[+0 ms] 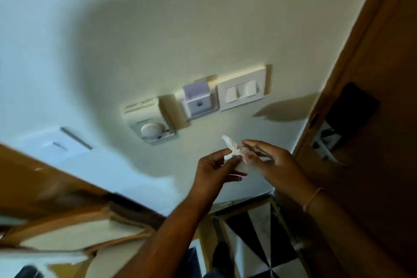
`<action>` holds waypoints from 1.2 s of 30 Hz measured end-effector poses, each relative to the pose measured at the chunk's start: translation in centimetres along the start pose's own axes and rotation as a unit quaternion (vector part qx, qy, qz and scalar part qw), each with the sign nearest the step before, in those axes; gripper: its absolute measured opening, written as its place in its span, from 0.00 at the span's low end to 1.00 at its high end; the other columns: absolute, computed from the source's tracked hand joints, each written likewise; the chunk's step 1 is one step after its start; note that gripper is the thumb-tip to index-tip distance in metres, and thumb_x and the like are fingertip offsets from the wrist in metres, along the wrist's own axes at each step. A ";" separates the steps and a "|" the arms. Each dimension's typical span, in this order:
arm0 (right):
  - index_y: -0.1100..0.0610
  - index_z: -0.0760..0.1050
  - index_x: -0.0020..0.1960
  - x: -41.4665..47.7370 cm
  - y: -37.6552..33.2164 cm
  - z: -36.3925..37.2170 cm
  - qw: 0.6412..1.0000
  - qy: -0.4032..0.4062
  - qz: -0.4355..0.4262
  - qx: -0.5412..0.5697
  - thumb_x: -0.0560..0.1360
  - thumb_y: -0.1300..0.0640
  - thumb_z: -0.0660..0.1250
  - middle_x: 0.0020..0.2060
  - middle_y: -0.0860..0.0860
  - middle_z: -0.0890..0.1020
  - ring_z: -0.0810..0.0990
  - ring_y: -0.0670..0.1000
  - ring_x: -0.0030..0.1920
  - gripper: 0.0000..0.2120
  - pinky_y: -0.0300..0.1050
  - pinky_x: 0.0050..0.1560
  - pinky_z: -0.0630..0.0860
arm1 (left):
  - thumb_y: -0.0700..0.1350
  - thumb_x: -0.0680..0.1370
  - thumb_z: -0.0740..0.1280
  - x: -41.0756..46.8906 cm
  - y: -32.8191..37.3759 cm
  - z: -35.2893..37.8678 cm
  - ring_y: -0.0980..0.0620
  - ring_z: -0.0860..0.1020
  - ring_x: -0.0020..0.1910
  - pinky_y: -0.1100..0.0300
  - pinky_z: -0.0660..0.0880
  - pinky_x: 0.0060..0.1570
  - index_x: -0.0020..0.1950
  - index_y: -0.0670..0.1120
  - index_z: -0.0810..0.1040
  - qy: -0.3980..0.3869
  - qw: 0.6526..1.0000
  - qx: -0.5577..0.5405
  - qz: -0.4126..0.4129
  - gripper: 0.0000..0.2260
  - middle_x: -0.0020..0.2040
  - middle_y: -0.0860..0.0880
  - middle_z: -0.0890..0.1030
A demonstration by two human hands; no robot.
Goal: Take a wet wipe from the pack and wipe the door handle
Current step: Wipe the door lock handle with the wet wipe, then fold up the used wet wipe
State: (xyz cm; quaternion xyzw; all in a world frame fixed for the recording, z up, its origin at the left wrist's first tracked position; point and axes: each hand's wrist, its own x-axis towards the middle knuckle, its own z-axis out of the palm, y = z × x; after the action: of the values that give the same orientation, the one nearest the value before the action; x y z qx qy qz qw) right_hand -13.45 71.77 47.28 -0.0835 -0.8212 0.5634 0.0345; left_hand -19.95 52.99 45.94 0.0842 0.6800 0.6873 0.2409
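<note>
Cream wall with switch plate ahead | your left hand and right hand both pinch the crumpled wet wipe | door handle just right, untouched | risk: bunched wipe slips or tears while you unfold it.

Both hands are raised in front of a cream wall, holding a crumpled white wet wipe between them. The left hand pinches its lower part between thumb and fingers; the right hand touches it from the other side with fingers spread. On the wall above sit a dial thermostat, a card holder and a switch plate. At right stands a brown door with a metal door handle below a black lock plate.
</note>
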 end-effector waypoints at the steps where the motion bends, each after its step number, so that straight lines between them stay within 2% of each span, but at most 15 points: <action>1: 0.40 0.79 0.70 0.4 -0.1 1.4 0.999 -0.032 -0.010 0.011 0.74 0.30 0.69 0.63 0.34 0.83 0.79 0.35 0.65 0.28 0.38 0.64 0.78 | 0.40 0.84 0.73 -0.7 -0.2 -1.2 0.46 0.89 0.44 0.56 0.86 0.44 0.61 0.47 0.90 0.030 0.999 0.017 0.007 0.08 0.50 0.44 0.91; 5: 0.45 0.84 0.65 1.8 -1.4 8.4 0.990 -0.135 -0.034 -0.001 0.77 0.48 0.75 0.56 0.36 0.86 0.84 0.36 0.56 0.17 0.36 0.58 0.81 | 0.42 0.77 0.79 -4.3 -2.3 -7.2 0.53 0.84 0.38 0.53 0.81 0.38 0.51 0.58 0.88 0.176 0.978 0.111 0.037 0.10 0.50 0.54 0.89; 7: 0.44 0.87 0.59 1.9 -2.0 12.4 0.981 -0.192 -0.035 -0.006 0.78 0.54 0.75 0.53 0.38 0.88 0.85 0.37 0.54 0.11 0.37 0.57 0.81 | 0.48 0.73 0.82 -6.7 -4.0 -10.2 0.55 0.81 0.37 0.54 0.79 0.39 0.51 0.58 0.83 0.241 0.958 0.151 0.030 0.11 0.48 0.58 0.86; 10: 0.38 0.86 0.56 1.3 -2.6 19.8 0.956 -0.294 -0.003 0.010 0.79 0.60 0.72 0.53 0.39 0.89 0.86 0.38 0.55 0.16 0.33 0.55 0.79 | 0.58 0.71 0.81 -11.7 -7.7 -15.1 0.57 0.81 0.34 0.59 0.79 0.37 0.51 0.57 0.81 0.338 0.924 0.177 -0.002 0.14 0.46 0.60 0.85; 12: 0.48 0.86 0.62 1.0 -1.7 24.7 0.946 -0.324 0.028 -0.011 0.78 0.65 0.71 0.57 0.48 0.89 0.86 0.40 0.56 0.17 0.36 0.57 0.81 | 0.59 0.73 0.79 -15.0 -10.5 -17.6 0.62 0.84 0.38 0.64 0.80 0.39 0.52 0.57 0.86 0.381 0.905 0.187 -0.030 0.12 0.45 0.61 0.87; 16: 0.61 0.87 0.58 -1.5 -0.5 36.6 0.926 -0.364 0.054 -0.079 0.75 0.66 0.76 0.52 0.56 0.89 0.87 0.53 0.54 0.12 0.47 0.61 0.82 | 0.54 0.76 0.71 -22.1 -17.5 -21.8 0.74 0.82 0.45 0.65 0.81 0.50 0.58 0.53 0.89 0.424 0.893 0.126 -0.078 0.14 0.52 0.61 0.87; 21: 0.63 0.87 0.52 -5.6 3.4 48.4 0.872 -0.457 0.033 -0.170 0.72 0.68 0.77 0.42 0.50 0.86 0.83 0.50 0.46 0.08 0.28 0.45 0.76 | 0.55 0.73 0.64 -28.2 -25.8 -24.2 0.73 0.81 0.42 0.69 0.78 0.43 0.49 0.70 0.86 0.467 0.872 0.028 -0.142 0.13 0.39 0.67 0.87; 23: 0.63 0.86 0.47 -7.4 6.6 53.2 0.840 -0.505 0.044 -0.196 0.71 0.67 0.77 0.35 0.48 0.84 0.82 0.50 0.39 0.05 0.34 0.39 0.78 | 0.52 0.73 0.64 -30.2 -30.4 -25.7 0.69 0.84 0.49 0.63 0.82 0.52 0.54 0.66 0.88 0.484 0.854 -0.015 -0.190 0.17 0.45 0.67 0.89; 24: 0.63 0.85 0.44 -8.1 7.7 54.7 0.833 -0.512 0.048 -0.205 0.70 0.66 0.77 0.32 0.48 0.83 0.81 0.51 0.36 0.04 0.41 0.39 0.79 | 0.47 0.74 0.65 -31.1 -32.2 -26.3 0.61 0.86 0.54 0.58 0.83 0.59 0.57 0.60 0.89 0.499 0.838 -0.024 -0.218 0.18 0.52 0.61 0.90; 26: 0.61 0.83 0.41 -9.4 11.7 58.8 0.821 -0.519 0.059 -0.228 0.68 0.65 0.76 0.30 0.47 0.81 0.79 0.50 0.34 0.04 0.46 0.40 0.77 | 0.37 0.79 0.66 -33.3 -37.8 -28.0 0.49 0.86 0.60 0.50 0.81 0.64 0.62 0.51 0.87 0.591 0.753 -0.042 -0.287 0.18 0.62 0.49 0.89; 28: 0.59 0.80 0.40 -10.4 15.4 62.3 0.818 -0.514 0.070 -0.248 0.68 0.64 0.76 0.32 0.49 0.81 0.78 0.50 0.35 0.05 0.48 0.41 0.78 | 0.33 0.81 0.66 -35.5 -42.9 -29.6 0.41 0.83 0.63 0.45 0.80 0.65 0.72 0.47 0.81 0.657 0.663 -0.043 -0.355 0.21 0.68 0.42 0.84; 29: 0.56 0.79 0.40 -10.8 17.0 63.8 0.816 -0.511 0.071 -0.260 0.69 0.63 0.76 0.33 0.48 0.81 0.78 0.50 0.36 0.07 0.48 0.41 0.78 | 0.34 0.81 0.66 -36.3 -45.3 -30.6 0.39 0.81 0.67 0.43 0.79 0.67 0.77 0.45 0.77 0.658 0.644 -0.023 -0.391 0.23 0.72 0.41 0.81; 30: 0.54 0.76 0.38 -11.2 18.9 65.2 0.815 -0.509 0.067 -0.271 0.70 0.62 0.76 0.34 0.47 0.80 0.77 0.48 0.36 0.09 0.45 0.41 0.77 | 0.34 0.81 0.66 -36.9 -47.8 -31.5 0.37 0.78 0.71 0.43 0.77 0.70 0.80 0.43 0.73 0.637 0.646 0.008 -0.421 0.26 0.76 0.40 0.78; 32: 0.51 0.73 0.37 -11.8 21.7 67.5 0.818 -0.499 0.052 -0.280 0.71 0.62 0.76 0.34 0.46 0.80 0.76 0.47 0.35 0.13 0.41 0.42 0.74 | 0.36 0.81 0.67 -37.3 -51.4 -33.3 0.37 0.71 0.78 0.43 0.71 0.76 0.85 0.43 0.67 0.567 0.689 0.099 -0.440 0.31 0.83 0.41 0.71; 36: 0.57 0.77 0.41 -13.2 25.8 70.8 0.807 -0.502 0.008 -0.310 0.72 0.63 0.74 0.38 0.53 0.83 0.81 0.55 0.41 0.06 0.46 0.45 0.77 | 0.41 0.81 0.66 -36.3 -56.2 -36.4 0.41 0.63 0.84 0.43 0.65 0.81 0.87 0.50 0.62 0.449 0.744 0.245 -0.430 0.34 0.88 0.47 0.61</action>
State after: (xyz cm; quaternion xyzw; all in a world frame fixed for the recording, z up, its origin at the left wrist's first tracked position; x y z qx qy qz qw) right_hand -8.65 13.37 -1.94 0.1978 -0.8543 0.2426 -0.4149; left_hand 7.66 1.95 -3.42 -0.4796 0.8185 0.2791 0.1486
